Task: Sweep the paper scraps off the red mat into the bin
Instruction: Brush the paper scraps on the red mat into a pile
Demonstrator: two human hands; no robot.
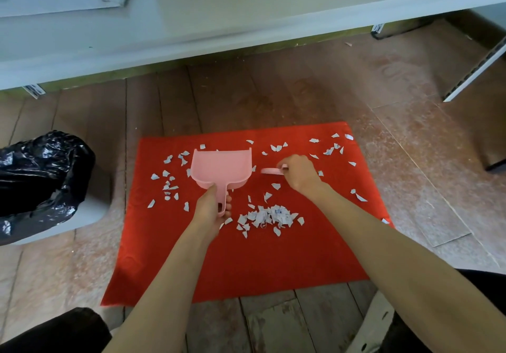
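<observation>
A red mat (pixel 246 265) lies on the floor, strewn with white paper scraps; the thickest pile (pixel 269 217) sits near its middle, with looser bits to the left (pixel 168 182) and far right (pixel 334 147). My left hand (pixel 212 209) grips the handle of a pink dustpan (pixel 221 167) resting flat on the mat, mouth facing away. My right hand (pixel 299 173) is closed around a small pink brush (pixel 269 171) lying just right of the pan. The bin (pixel 43 182), lined with a black bag, stands off the mat's left edge.
A pale low table or shelf (pixel 219 24) runs across the back, with a white metal leg (pixel 476 73) at right. Wooden floor planks surround the mat. My dark-clothed knees (pixel 54 330) fill the lower corners.
</observation>
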